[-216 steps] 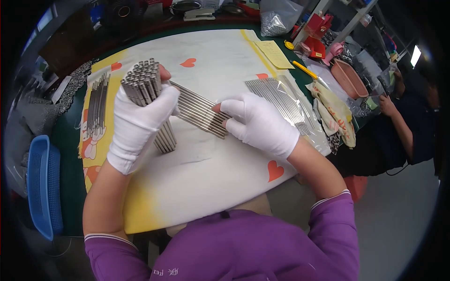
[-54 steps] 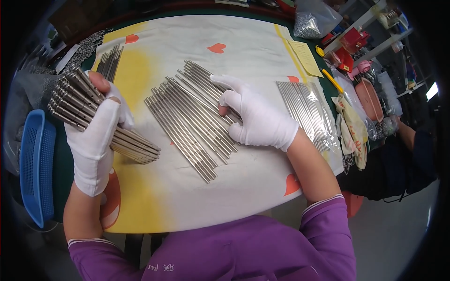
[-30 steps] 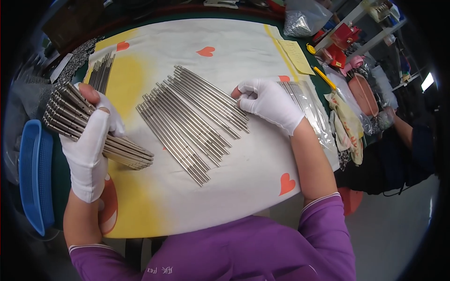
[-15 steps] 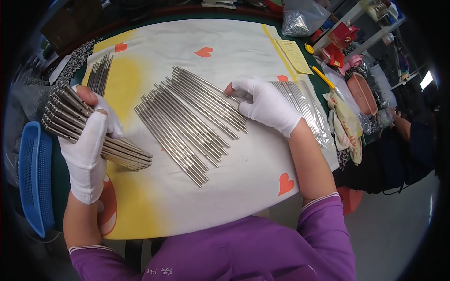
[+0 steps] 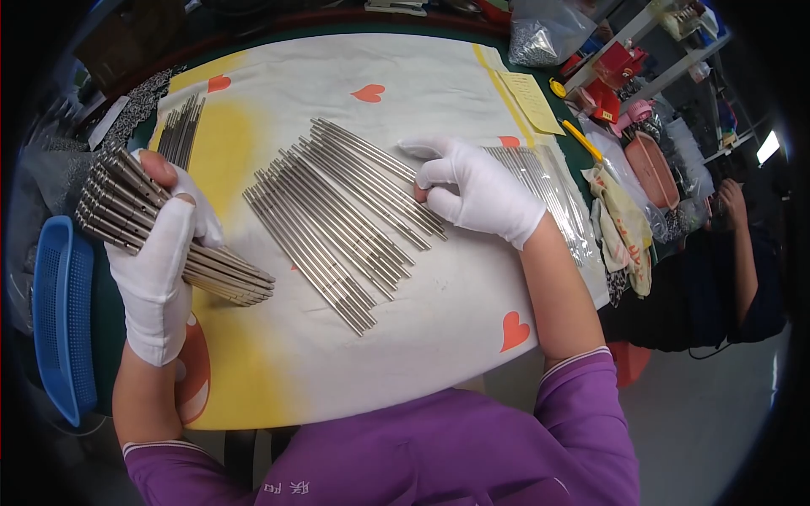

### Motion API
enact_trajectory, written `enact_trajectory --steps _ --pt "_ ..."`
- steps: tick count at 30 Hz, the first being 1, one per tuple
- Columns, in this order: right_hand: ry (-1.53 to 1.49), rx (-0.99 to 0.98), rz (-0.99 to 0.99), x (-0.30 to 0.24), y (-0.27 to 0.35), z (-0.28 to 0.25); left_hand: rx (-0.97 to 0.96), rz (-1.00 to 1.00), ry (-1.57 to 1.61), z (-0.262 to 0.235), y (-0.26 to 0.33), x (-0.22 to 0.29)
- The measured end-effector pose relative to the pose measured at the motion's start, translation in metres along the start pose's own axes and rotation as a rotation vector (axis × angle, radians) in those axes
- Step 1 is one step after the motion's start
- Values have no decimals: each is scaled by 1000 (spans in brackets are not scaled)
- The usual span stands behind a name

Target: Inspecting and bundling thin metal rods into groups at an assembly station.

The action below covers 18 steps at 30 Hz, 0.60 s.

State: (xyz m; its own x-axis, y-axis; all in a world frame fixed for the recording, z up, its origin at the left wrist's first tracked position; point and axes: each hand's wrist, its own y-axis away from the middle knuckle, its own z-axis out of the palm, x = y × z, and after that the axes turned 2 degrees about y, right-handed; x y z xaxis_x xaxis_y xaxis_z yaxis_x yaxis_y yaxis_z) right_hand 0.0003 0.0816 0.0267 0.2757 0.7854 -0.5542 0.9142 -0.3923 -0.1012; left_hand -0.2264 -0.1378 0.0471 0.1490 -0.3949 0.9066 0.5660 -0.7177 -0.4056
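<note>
Rods [image 5: 342, 212] beside right hand [image 5: 485, 192], perhaps against fingertips [image 5: 420, 194].

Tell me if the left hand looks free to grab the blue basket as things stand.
Probably not. The blue basket is nearby, to its left, but the left hand is wrapped around a bundle of metal rods and would likely need emptying first.

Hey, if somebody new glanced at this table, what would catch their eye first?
Probably the fan of shiny metal rods spread across the middle of the white-and-yellow cloth, with the white-gloved right hand at its right edge. Next would likely be the thick bundle of similar rods gripped in the gloved left hand, over the cloth's left side. The bright blue basket at the far left also stands out.
</note>
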Motion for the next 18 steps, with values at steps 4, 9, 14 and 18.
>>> enact_trajectory --steps 4,9,14,18 --pt "54 -1 -7 -2 0 1 -5 -2 5 1 -1 1" --pt "150 -34 80 -16 -3 -1 -27 -5 10 -1 -1 1" --pt "138 46 11 -15 -2 7 -16 4 9 -2 0 0" --pt "-223 -81 -1 -17 -1 5 11 -12 -40 -2 0 -5"
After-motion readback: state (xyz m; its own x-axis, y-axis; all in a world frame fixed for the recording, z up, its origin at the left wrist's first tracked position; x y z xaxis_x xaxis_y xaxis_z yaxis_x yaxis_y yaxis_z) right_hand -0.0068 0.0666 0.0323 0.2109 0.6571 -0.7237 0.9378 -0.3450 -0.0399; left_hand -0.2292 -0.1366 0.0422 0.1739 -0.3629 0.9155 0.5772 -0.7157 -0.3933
